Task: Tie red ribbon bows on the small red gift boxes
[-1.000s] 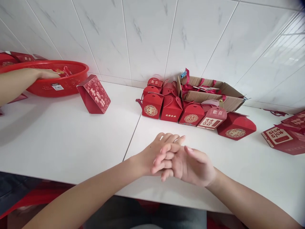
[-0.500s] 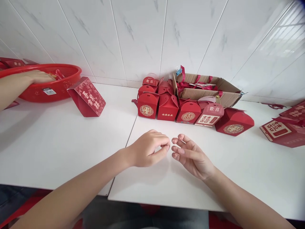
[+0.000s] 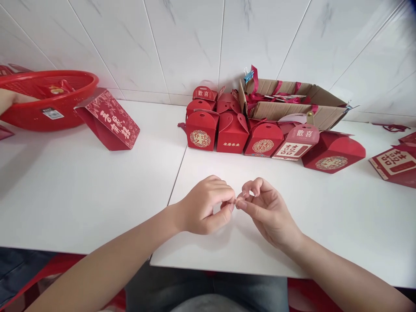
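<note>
Above the white table (image 3: 149,182), my left hand (image 3: 209,206) is closed, thumb and index finger pinched together. My right hand (image 3: 271,212) meets it fingertip to fingertip, its thumb and index also pinched, the other fingers curled. Whatever the fingertips hold, if anything, is too small to make out. Beyond my hands stand red gift boxes with gold and white print; the nearest ones are a box with a round gold emblem (image 3: 200,132), a plain-topped box (image 3: 231,133) and a pink-lidded box (image 3: 295,143).
Behind the boxes lies an open cardboard box (image 3: 299,113) of dark red ribbons, with a blue binder clip (image 3: 248,76). At left, another person's hand (image 3: 16,97) reaches into a red plastic basket (image 3: 52,102). A tilted red box (image 3: 110,121) stands beside it; more boxes (image 3: 396,162) sit far right.
My right hand's thumb and index have closed into a pinch and met the left fingertips. The view has shifted slightly; the other person's hand shows less at the left.
</note>
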A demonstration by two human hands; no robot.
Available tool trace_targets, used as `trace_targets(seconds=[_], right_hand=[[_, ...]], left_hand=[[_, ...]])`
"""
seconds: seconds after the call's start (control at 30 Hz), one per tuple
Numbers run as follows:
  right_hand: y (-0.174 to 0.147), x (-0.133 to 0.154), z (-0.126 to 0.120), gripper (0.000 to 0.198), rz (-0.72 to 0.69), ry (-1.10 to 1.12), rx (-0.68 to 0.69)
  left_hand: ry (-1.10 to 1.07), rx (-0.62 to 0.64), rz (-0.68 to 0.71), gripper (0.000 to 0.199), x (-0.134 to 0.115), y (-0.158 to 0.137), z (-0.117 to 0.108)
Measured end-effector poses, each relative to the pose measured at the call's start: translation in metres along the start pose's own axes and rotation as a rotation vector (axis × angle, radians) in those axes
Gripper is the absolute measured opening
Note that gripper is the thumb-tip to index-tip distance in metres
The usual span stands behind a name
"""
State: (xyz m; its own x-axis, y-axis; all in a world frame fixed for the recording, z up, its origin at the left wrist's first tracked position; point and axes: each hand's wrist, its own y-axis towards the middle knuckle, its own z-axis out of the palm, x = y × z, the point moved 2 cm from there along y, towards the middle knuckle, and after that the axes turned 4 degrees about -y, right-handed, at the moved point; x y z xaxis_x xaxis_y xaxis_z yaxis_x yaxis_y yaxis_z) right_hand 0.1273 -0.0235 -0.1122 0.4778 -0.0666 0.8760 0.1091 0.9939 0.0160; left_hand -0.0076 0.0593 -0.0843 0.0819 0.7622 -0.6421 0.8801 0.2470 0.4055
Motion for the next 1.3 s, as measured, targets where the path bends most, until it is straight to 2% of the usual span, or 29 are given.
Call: trace_targets(seconds=[0.27, 0.6, 0.87, 1.03, 1.13, 1.23, 1.3], right_hand=[[-0.002, 0.002, 0.0, 0.03, -0.056, -0.162, -0.024], [-0.007, -0.001, -0.001, 0.028, -0.087, -0.359, -0.085], [-0.003, -0.005, -0.002, 0.026, -0.053, -0.363, -0.121], [-0.003, 0.0, -0.005, 0.019, -0.049, -0.346, -0.072], [-0.002, 0.004, -0.01, 0.017, -0.036, -0.299, -0.093], [0.001, 0.006, -0.014, 0.019, 0.071, -0.141, -0.107], [0.002, 0.007, -0.015, 0.02, 0.172, 0.006, -0.076]], left_hand=[[0.104, 0.03, -0.016, 0.023, 0.002, 0.0, 0.003], [0.251, 0.078, -0.03, 0.018, 0.011, 0.0, 0.008], [0.344, -0.011, -0.01, 0.023, 0.019, 0.0, 0.011], [0.33, -0.073, -0.097, 0.025, 0.026, 0.0, 0.01], [0.162, -0.102, -0.246, 0.026, 0.028, -0.001, 0.009], [-0.239, -0.111, -0.42, 0.03, 0.026, -0.002, 0.009], [-0.463, -0.072, -0.434, 0.034, 0.022, -0.002, 0.01]])
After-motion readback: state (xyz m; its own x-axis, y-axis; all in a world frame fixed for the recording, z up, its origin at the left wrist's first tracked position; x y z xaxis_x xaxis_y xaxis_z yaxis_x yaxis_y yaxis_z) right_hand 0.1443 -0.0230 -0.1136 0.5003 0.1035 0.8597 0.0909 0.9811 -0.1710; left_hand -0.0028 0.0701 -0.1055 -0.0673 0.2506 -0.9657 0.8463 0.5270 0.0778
